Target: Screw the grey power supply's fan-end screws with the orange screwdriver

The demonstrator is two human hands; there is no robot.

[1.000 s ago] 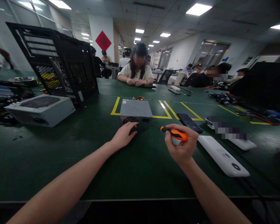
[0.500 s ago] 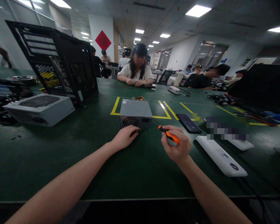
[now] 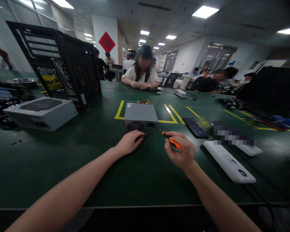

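A grey computer power supply (image 3: 140, 111) sits on the green table, its fan grille and socket facing me and coloured wires at its back. My left hand (image 3: 130, 141) rests against its lower front, fingers stretched out to the right, with a gap between thumb and fingers. In my right hand (image 3: 182, 150) is an orange and black screwdriver (image 3: 172, 141), held closed around the handle. Its thin shaft slants up and left to the right front edge of the power supply. Whether the tip touches a screw is too small to tell.
At left stand a black computer case (image 3: 84, 71) and a second power supply (image 3: 42, 112), with a metal bowl (image 3: 23, 81) behind. Right of my hand lie a dark phone (image 3: 195, 127) and a white device (image 3: 228, 161). A person (image 3: 141, 75) sits opposite.
My right hand and the screwdriver have shifted slightly left and down. The left hand and the power supply look unmoved.
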